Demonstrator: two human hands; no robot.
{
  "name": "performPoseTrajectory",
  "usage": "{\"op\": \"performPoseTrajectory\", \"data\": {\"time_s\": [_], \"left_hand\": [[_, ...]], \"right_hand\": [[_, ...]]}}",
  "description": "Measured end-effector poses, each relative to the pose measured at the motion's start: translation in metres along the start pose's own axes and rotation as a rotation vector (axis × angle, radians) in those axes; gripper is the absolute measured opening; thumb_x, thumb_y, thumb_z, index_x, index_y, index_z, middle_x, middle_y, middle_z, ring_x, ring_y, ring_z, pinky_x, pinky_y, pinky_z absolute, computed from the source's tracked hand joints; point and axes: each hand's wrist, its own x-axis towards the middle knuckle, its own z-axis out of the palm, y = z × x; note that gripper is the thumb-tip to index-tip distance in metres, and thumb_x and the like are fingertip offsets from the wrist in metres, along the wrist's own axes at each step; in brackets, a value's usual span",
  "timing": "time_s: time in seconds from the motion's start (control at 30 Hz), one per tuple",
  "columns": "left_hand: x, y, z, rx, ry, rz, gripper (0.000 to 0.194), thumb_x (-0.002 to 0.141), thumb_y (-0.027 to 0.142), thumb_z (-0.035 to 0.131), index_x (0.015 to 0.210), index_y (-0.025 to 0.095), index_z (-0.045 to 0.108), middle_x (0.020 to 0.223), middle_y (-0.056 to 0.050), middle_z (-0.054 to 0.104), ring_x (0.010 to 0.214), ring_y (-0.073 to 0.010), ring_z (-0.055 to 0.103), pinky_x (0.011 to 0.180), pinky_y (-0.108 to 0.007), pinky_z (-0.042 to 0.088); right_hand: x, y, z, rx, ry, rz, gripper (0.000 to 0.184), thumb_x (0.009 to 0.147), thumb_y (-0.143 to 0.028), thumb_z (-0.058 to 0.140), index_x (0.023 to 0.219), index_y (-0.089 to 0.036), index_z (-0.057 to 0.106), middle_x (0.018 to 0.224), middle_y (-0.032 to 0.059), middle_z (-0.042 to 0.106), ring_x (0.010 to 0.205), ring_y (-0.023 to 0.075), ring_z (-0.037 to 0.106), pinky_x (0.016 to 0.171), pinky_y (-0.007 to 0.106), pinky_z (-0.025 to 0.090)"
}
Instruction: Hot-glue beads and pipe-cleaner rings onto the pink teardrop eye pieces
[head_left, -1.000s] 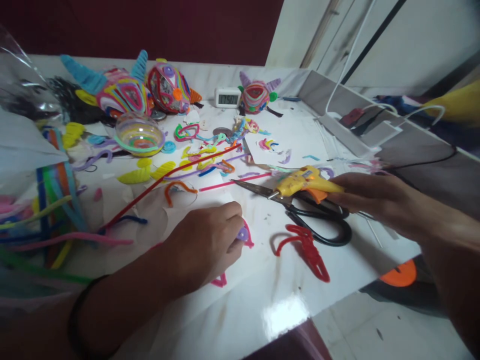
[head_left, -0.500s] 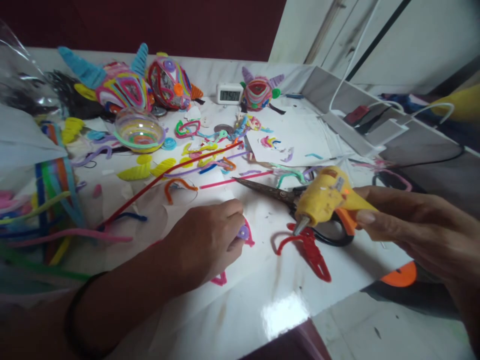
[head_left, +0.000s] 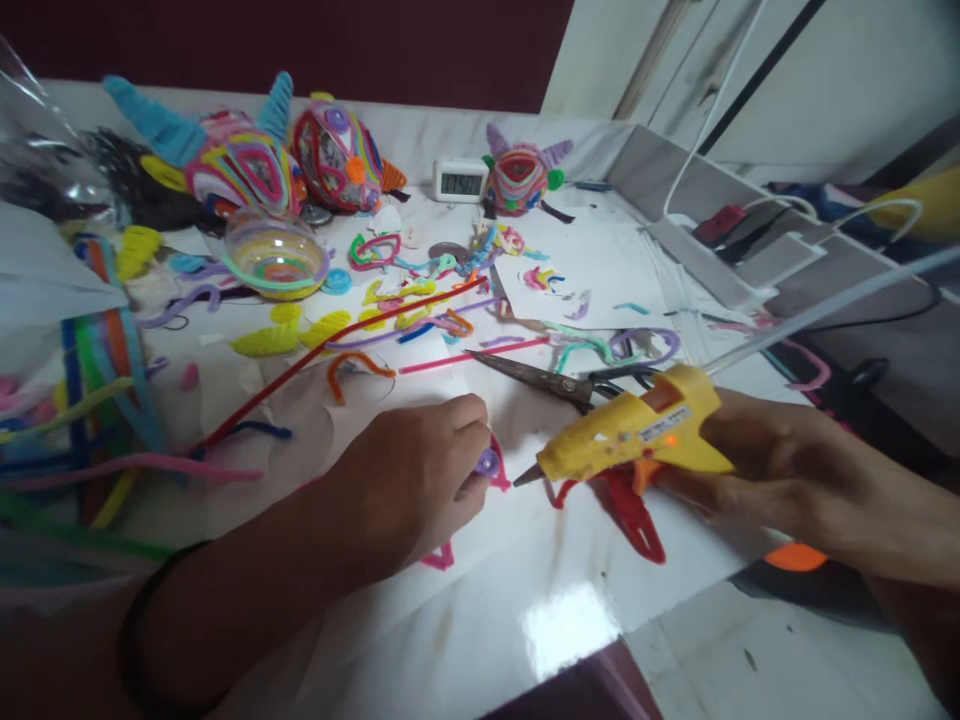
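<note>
My left hand point(head_left: 420, 480) is closed on a pink pipe-cleaner shape point(head_left: 500, 470) at the front of the table, and most of it is hidden beneath my fingers. A round purple piece point(head_left: 487, 462) shows at my fingertips, against the pink. In my right hand point(head_left: 757, 480) is a yellow glue gun point(head_left: 630, 430), a glue stick jutting from its back. Its dark nozzle points left, close to the pink edge; whether they touch I cannot tell. Scissors point(head_left: 536, 378) lie behind the gun, and a red pipe-cleaner piece point(head_left: 636, 525) is partly under it.
Three decorated balls stand along the back, one with purple horns point(head_left: 517, 180), near a white digital clock point(head_left: 460, 182). A clear bowl point(head_left: 276, 265) with coloured rings sits among pipe-cleaner scraps. To the right is a power strip point(head_left: 780, 275) with cables. Pipe cleaners point(head_left: 112, 390) crowd the left.
My right hand has swung the glue gun left and turned it, bringing its nozzle from above the red piece to beside the pink shape. My left hand has stayed in place.
</note>
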Motion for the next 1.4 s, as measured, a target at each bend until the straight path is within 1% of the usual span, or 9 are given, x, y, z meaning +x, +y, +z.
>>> {"op": "performPoseTrajectory", "data": {"time_s": [0.1, 0.23, 0.37, 0.63, 0.8, 0.93, 1.1, 1.27, 1.4], "left_hand": [[0.001, 0.0, -0.001, 0.007, 0.007, 0.001, 0.013, 0.079, 0.013, 0.047, 0.08, 0.016, 0.06, 0.091, -0.004, 0.061, 0.079, -0.0168, 0.061, 0.069, -0.029, 0.048], [0.001, 0.0, 0.0, 0.011, 0.011, 0.011, 0.013, 0.08, 0.014, 0.047, 0.08, 0.016, 0.06, 0.09, -0.004, 0.061, 0.078, -0.016, 0.06, 0.068, -0.028, 0.048], [0.001, 0.0, 0.001, 0.002, 0.013, 0.008, 0.012, 0.079, 0.014, 0.048, 0.081, 0.016, 0.06, 0.091, -0.004, 0.061, 0.078, -0.0157, 0.06, 0.069, -0.027, 0.048], [0.002, 0.001, 0.0, -0.001, 0.002, 0.007, 0.015, 0.079, 0.013, 0.047, 0.081, 0.015, 0.061, 0.091, -0.004, 0.06, 0.078, -0.0166, 0.06, 0.069, -0.029, 0.048], [0.001, 0.001, -0.001, -0.001, 0.005, 0.006, 0.014, 0.08, 0.013, 0.047, 0.08, 0.016, 0.061, 0.089, -0.003, 0.06, 0.076, -0.0149, 0.059, 0.068, -0.027, 0.047], [0.002, 0.001, 0.0, -0.011, -0.001, -0.002, 0.015, 0.08, 0.014, 0.047, 0.083, 0.016, 0.062, 0.091, -0.004, 0.06, 0.078, -0.0155, 0.059, 0.069, -0.027, 0.048], [0.001, 0.001, 0.0, -0.006, 0.007, 0.009, 0.014, 0.08, 0.014, 0.047, 0.08, 0.015, 0.06, 0.09, -0.003, 0.059, 0.077, -0.0158, 0.059, 0.068, -0.028, 0.048], [0.001, 0.0, 0.001, 0.002, 0.013, 0.019, 0.014, 0.08, 0.013, 0.046, 0.08, 0.015, 0.06, 0.089, -0.003, 0.059, 0.076, -0.016, 0.059, 0.067, -0.028, 0.047], [0.001, 0.0, 0.002, 0.009, 0.014, 0.017, 0.013, 0.081, 0.014, 0.047, 0.081, 0.015, 0.06, 0.09, -0.003, 0.06, 0.077, -0.016, 0.059, 0.068, -0.028, 0.047]], "right_hand": [[-0.001, 0.006, 0.0, 0.078, -0.102, 0.0, 0.02, 0.068, -0.038, 0.075, 0.084, -0.027, 0.071, 0.086, 0.0038, 0.074, 0.071, 0.0207, 0.071, 0.06, 0.026, 0.061], [0.0, 0.009, 0.002, 0.069, -0.096, -0.014, 0.017, 0.072, -0.03, 0.072, 0.088, -0.028, 0.068, 0.087, 0.0011, 0.075, 0.072, 0.0173, 0.072, 0.058, 0.018, 0.059], [0.003, 0.006, 0.004, 0.055, -0.102, -0.048, 0.016, 0.073, -0.027, 0.071, 0.087, -0.028, 0.064, 0.088, 0.0, 0.074, 0.074, 0.0167, 0.072, 0.06, 0.016, 0.059], [0.003, 0.012, 0.006, 0.001, -0.204, -0.067, 0.019, 0.081, -0.029, 0.066, 0.098, -0.028, 0.058, 0.094, 0.0008, 0.073, 0.08, 0.0154, 0.071, 0.065, 0.016, 0.059], [0.005, 0.014, 0.005, -0.025, -0.212, -0.072, 0.02, 0.082, -0.035, 0.064, 0.099, -0.027, 0.056, 0.091, 0.0016, 0.071, 0.079, 0.0162, 0.07, 0.065, 0.018, 0.059], [0.003, 0.012, 0.005, -0.036, -0.209, -0.058, 0.02, 0.082, -0.036, 0.063, 0.099, -0.027, 0.056, 0.089, 0.0018, 0.071, 0.079, 0.0176, 0.069, 0.064, 0.021, 0.06], [0.003, 0.008, 0.006, -0.037, -0.213, -0.102, 0.02, 0.083, -0.035, 0.062, 0.1, -0.029, 0.054, 0.096, 0.0021, 0.072, 0.084, 0.016, 0.069, 0.068, 0.018, 0.059], [0.003, 0.007, 0.006, -0.083, -0.24, -0.089, 0.017, 0.085, -0.038, 0.058, 0.099, -0.029, 0.054, 0.087, 0.0015, 0.072, 0.074, 0.0171, 0.069, 0.06, 0.021, 0.06], [0.001, 0.008, 0.005, -0.146, -0.211, -0.074, 0.021, 0.083, -0.043, 0.058, 0.098, -0.028, 0.055, 0.083, 0.0025, 0.071, 0.068, 0.0186, 0.067, 0.053, 0.023, 0.058]]}}
